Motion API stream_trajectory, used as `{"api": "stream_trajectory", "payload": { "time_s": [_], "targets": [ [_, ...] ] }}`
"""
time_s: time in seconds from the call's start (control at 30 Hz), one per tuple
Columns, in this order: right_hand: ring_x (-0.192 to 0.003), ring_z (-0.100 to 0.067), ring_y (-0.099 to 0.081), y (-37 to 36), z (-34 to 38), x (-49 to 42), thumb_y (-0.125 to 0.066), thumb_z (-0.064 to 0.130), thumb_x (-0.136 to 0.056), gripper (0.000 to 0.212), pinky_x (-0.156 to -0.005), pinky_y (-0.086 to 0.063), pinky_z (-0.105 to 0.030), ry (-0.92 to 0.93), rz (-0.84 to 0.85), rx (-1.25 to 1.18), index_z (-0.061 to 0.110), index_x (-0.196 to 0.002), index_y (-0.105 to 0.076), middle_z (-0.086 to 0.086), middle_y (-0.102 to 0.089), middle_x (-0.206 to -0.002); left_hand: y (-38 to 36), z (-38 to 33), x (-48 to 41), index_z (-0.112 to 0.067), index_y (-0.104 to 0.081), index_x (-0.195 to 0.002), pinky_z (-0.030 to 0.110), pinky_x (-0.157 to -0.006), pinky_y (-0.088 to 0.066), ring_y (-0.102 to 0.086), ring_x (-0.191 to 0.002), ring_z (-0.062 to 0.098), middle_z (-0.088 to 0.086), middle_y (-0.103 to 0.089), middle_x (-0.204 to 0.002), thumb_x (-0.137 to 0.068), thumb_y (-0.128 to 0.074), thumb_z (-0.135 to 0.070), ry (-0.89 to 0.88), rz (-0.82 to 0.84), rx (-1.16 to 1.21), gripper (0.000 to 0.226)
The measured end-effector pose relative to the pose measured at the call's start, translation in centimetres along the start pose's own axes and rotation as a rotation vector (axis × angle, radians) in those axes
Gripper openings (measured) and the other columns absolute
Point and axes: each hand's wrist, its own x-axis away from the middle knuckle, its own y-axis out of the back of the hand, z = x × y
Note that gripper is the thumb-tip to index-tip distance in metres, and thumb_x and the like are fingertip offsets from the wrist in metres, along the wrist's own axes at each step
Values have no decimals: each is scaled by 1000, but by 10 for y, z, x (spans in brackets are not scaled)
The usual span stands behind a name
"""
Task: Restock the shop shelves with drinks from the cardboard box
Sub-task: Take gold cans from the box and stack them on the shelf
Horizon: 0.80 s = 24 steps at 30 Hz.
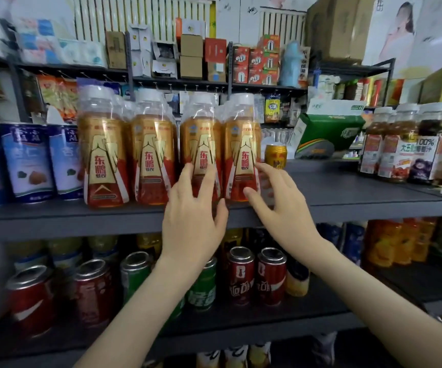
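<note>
On mid shelf [347, 193]: 4 gold-red bottles [152, 152], white-capped, upright

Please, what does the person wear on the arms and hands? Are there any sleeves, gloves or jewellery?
Nothing worn shows in the picture. The left hand and the right hand are bare, with no gloves and no rings on the fingers. The left forearm and the right forearm are also bare, with no sleeve, watch or bracelet as far as the picture's lower edge.
</note>
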Motion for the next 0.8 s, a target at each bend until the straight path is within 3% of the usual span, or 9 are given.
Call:
{"api": "stream_trajectory", "payload": {
  "time_s": [0.17, 0.3, 0.5, 0.57, 0.7, 0.8],
  "targets": [
    [-105, -2, -50, -14, 22, 55, -59, 28, -92, 42, -89, -41, -14, 57, 101, -116, 19, -132, -47, 13, -49, -112, 22, 18, 69, -6, -54, -132, 34, -101, -40, -49, -122, 31, 19, -52, -132, -91, -54, -24, -97, -10, -21, 44],
    [-109, -3, -50, -42, 32, 113, -59, 27, -92, 41, -92, -41, -17, 63, 311, -251, 18, -131, -49, 14, -48, -114, 46, 30, 142, -5, -55, -130, 36, -96, -46, -53, -117, 31, 18, -55, -129, -90, -52, -24, -2, 143, -77, 44],
    [-115, -4, -46, -115, 59, 223, -51, 34, -96, 43, -92, -41, -19, -17, 775, -388, 24, -137, -41, 14, -45, -123, 98, 43, 290, -17, -39, -142, 28, -75, -51, -53, -117, 21, 3, -43, -140, -95, -52, -26, 469, 551, -177, 50],
    [-118, -7, -46, -142, 77, 262, -49, 35, -97, 43, -90, -41, -20, -57, 928, -428, 25, -138, -39, 14, -43, -125, 125, 49, 340, -20, -31, -146, 28, -77, -50, -50, -117, 19, 0, -38, -141, -98, -46, -29, 658, 689, -215, 52],
    [-117, -10, -48, -189, 121, 333, -49, 31, -98, 44, -85, -41, -20, -17, 1183, -476, 26, -140, -37, 8, -43, -134, 184, 66, 432, -21, -33, -144, 38, -88, -48, -52, -117, 25, 4, -44, -135, -94, -47, -30, 879, 818, -279, 53],
    [-121, -16, -48, -225, 158, 374, -47, 29, -99, 48, -89, -46, -28, 53, 1351, -486, 30, -145, -31, 6, -39, -138, 227, 82, 484, -22, -30, -145, 36, -90, -46, -51, -119, 25, 4, -43, -136, -94, -46, -31, 1029, 909, -314, 54]
  ]
}}
